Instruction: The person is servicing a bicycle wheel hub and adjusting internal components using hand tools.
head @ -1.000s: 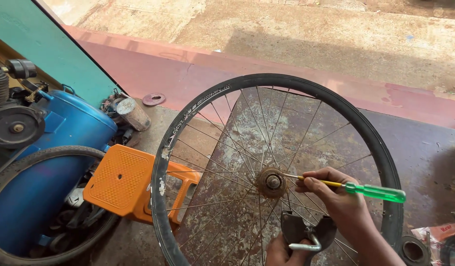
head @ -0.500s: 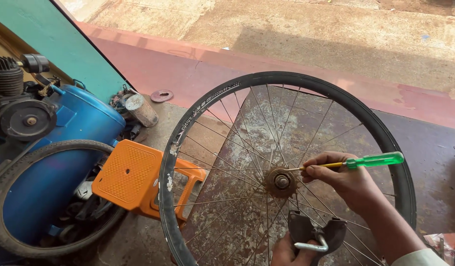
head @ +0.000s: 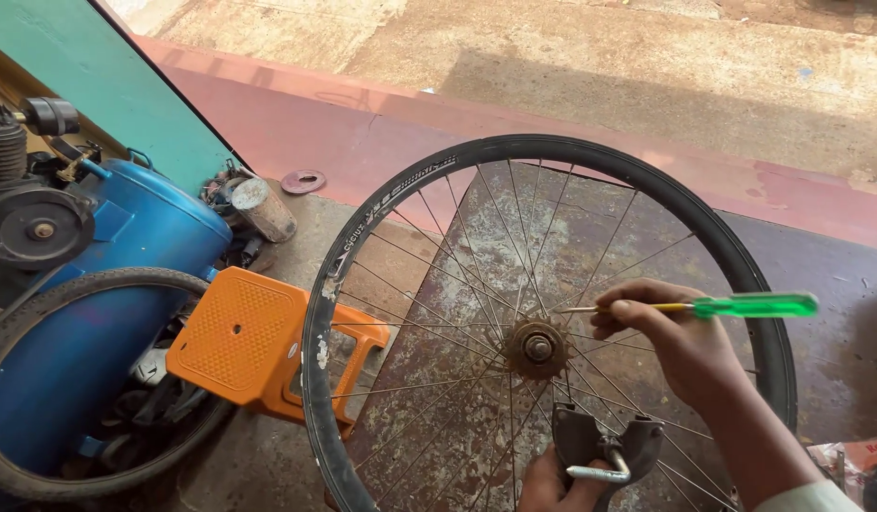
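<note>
A black bicycle wheel rim (head: 381, 204) with thin spokes stands upright in front of me, its rusty hub sprocket (head: 536, 348) at the centre. My right hand (head: 680, 341) reaches through beside the hub and holds a green-handled screwdriver (head: 742, 305), whose metal tip points left above the hub without touching it. Low in the frame my left hand (head: 552, 484) grips a dark metal bracket with a silver hook (head: 604, 450) just below the hub.
An orange plastic stool (head: 253, 341) lies on its side left of the wheel. Behind it sit a blue compressor tank (head: 106, 284) with a motor and a loose black tyre (head: 40, 474). A rusty metal plate (head: 457, 379) lies under the wheel.
The screwdriver tip has lifted away from the hub and now sits above it. My view has shifted, so the wheel appears more to the right.
</note>
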